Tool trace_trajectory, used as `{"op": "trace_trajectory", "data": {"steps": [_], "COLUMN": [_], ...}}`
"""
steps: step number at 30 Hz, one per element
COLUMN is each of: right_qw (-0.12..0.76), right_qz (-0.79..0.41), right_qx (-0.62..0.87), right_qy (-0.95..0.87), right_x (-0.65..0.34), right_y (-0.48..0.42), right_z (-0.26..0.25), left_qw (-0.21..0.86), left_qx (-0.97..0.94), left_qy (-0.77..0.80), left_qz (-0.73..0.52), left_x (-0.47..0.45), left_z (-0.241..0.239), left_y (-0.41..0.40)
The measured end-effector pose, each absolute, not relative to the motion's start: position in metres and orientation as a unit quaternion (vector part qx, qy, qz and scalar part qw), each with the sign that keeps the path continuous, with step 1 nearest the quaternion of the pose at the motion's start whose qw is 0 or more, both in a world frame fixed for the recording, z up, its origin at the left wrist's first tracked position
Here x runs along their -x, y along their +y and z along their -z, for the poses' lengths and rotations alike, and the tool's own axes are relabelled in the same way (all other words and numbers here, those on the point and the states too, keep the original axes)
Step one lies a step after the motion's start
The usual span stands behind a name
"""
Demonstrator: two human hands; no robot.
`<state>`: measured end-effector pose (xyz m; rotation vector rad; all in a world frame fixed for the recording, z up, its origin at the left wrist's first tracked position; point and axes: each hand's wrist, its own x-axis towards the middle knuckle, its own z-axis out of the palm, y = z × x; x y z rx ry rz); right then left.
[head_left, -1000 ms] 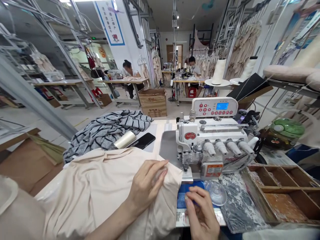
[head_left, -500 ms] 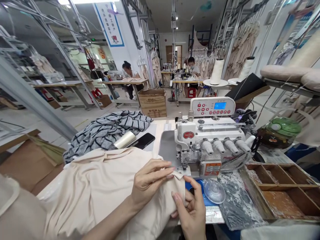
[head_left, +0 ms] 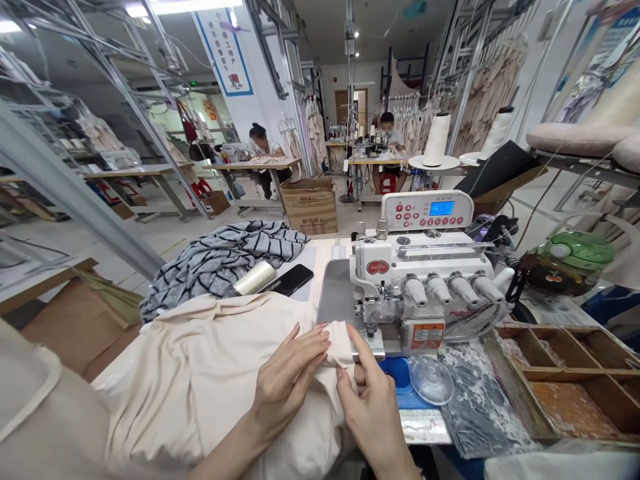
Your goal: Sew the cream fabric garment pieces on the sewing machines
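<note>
Beige cloth (head_left: 200,373) fills the near left of the table, heaped in a big soft pile that runs up to the serger (head_left: 425,280) at the centre. We have one folded edge of it pinched between both hands, just left of the presser foot (head_left: 373,330) and not yet under it. Our left hand (head_left: 287,380) lies on top of the pile, fingers nearly straight and close together, the tips pressing the edge flat. Our right hand (head_left: 373,407) comes up from below, thumb and forefinger closed on the same edge, the other fingers curled under the cloth.

We judge this the lining-up step: the edge is being squared before it goes to the needle. Next the edge must slide right onto the plate and under the foot, kept flat and even, with fingertips clear of the knife and needles.

Around us, going down in size: a grey checked cloth (head_left: 225,260) bunched at the far left of the table, a wooden tray (head_left: 565,380) with compartments at the near right, a green-lidded pot (head_left: 570,260) beyond it, a black phone (head_left: 293,279) and a pale roll (head_left: 255,277) side by side behind the pile, and a clear cup (head_left: 431,380) just right of our right hand. The cup sits near the feed path; the bulk of the pile itself could drag on the edge. Two people sit at far tables, well apart from us.
</note>
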<state>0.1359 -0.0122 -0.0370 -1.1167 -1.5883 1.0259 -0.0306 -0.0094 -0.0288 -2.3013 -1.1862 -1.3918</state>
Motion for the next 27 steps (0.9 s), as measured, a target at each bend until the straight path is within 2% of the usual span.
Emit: {"op": "trace_trajectory", "data": {"steps": [3, 8, 15, 18, 20, 23, 27], "right_qw": [0.456, 0.527, 0.562, 0.535, 0.495, 0.472, 0.461], "right_qz": [-0.449, -0.499, -0.533, -0.507, -0.492, -0.489, -0.526], "right_qx": [0.459, 0.48, 0.467, 0.428, 0.405, 0.409, 0.403], "right_qy": [-0.616, -0.493, -0.426, -0.522, -0.591, -0.609, -0.591], "right_x": [-0.138, -0.146, -0.152, -0.157, -0.16, -0.165, -0.165], "right_y": [-0.025, -0.046, -0.04, -0.035, -0.029, -0.019, -0.022], "right_z": [0.04, 0.044, 0.042, 0.053, 0.055, 0.05, 0.052], "left_qw": [0.057, 0.019, -0.068, -0.062, -0.096, -0.171, -0.203], "left_qx": [0.803, 0.836, 0.774, 0.788, 0.808, 0.802, 0.795], "left_qy": [-0.392, -0.382, -0.407, -0.33, -0.301, -0.351, -0.411], "left_qz": [0.445, 0.392, 0.48, 0.516, 0.498, 0.451, 0.398], "left_x": [0.026, 0.001, 0.004, 0.01, 0.009, 0.003, 0.002], "left_z": [0.021, 0.003, -0.008, -0.018, -0.024, -0.027, -0.029], "left_y": [-0.014, -0.005, 0.006, 0.006, 0.012, 0.027, 0.038]}}
